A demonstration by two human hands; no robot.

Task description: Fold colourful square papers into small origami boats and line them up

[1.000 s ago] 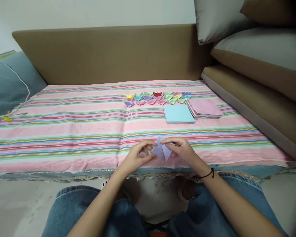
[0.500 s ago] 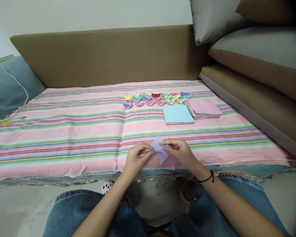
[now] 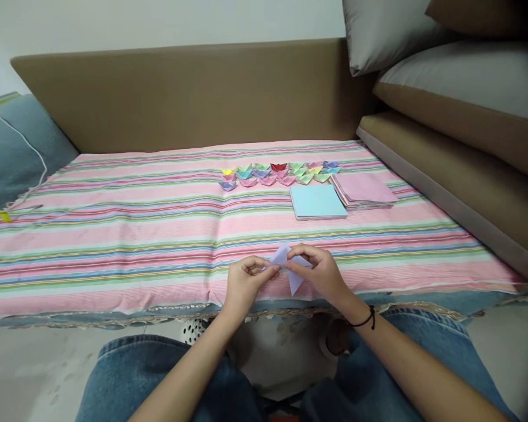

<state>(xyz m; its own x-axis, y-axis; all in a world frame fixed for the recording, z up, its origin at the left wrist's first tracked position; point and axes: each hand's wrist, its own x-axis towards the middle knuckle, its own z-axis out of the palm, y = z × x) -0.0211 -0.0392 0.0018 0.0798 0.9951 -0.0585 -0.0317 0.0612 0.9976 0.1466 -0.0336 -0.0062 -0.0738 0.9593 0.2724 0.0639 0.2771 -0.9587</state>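
Between my two hands is a partly folded sheet of lavender origami paper (image 3: 295, 282), held above the front part of the striped cloth. My left hand (image 3: 246, 282) pinches its left side between thumb and fingers. On the other side, my right hand (image 3: 320, 271) grips the paper near its middle, thumb below and fingers above. One pointed flap hangs down toward me between the hands. Fingers cover part of the folds. Farther back, several small folded paper boats (image 3: 279, 173) in many colours stand in rows.
A stack of light blue paper (image 3: 319, 201) lies beyond my hands, with a stack of pink-topped paper (image 3: 367, 190) touching it at right. The striped cloth (image 3: 114, 234) covers the seat. Cushions (image 3: 449, 146) pile up at right; a white cable (image 3: 35, 152) runs at far left.
My right hand's fingers have shifted slightly inward and curled more on the lavender paper. The sheet has turned a little, its lower point moving right. The view has tilted slightly.
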